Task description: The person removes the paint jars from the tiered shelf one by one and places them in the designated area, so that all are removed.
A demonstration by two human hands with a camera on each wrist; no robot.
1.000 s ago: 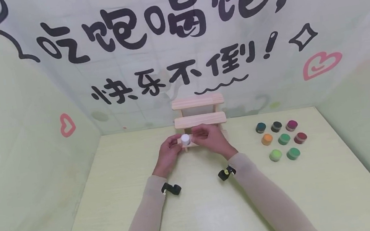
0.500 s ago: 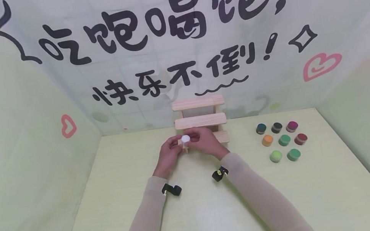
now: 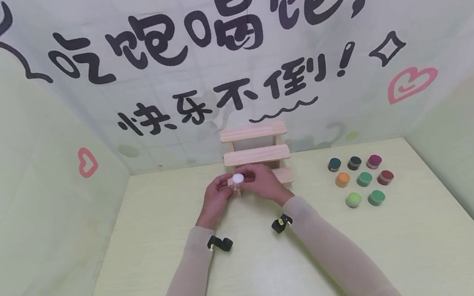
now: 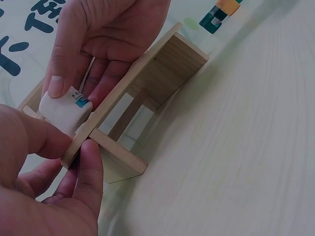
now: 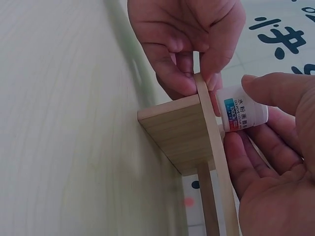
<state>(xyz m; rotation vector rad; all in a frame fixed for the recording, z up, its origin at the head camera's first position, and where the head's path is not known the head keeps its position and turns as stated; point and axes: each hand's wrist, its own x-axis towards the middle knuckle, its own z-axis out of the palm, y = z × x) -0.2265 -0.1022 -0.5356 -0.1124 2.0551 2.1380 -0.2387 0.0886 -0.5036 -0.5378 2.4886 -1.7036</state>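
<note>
A small white paint jar point(image 3: 238, 179) with a printed label point(image 5: 235, 110) is upright at the left end of the lowest step of a wooden three-tier stand point(image 3: 257, 155). My right hand point(image 3: 263, 182) pinches it from the right, thumb on one side and fingers on the other. My left hand point(image 3: 215, 199) grips the left end of that step, as the left wrist view shows with the board point(image 4: 120, 93) between thumb and fingers. In the right wrist view, a left fingertip lies close beside the jar; whether they touch, I cannot tell.
Several paint jars stand on the table at the right, among them an orange one point(image 3: 342, 180), a dark red one point(image 3: 385, 178) and a light green one point(image 3: 353, 200). A printed cloth backdrop point(image 3: 166, 77) rises behind the stand, with side cloths at left and right.
My right hand has moved left from beside the white paint jar and now pinches it. The left hand has stayed at the step's end; the stand has not moved.
</note>
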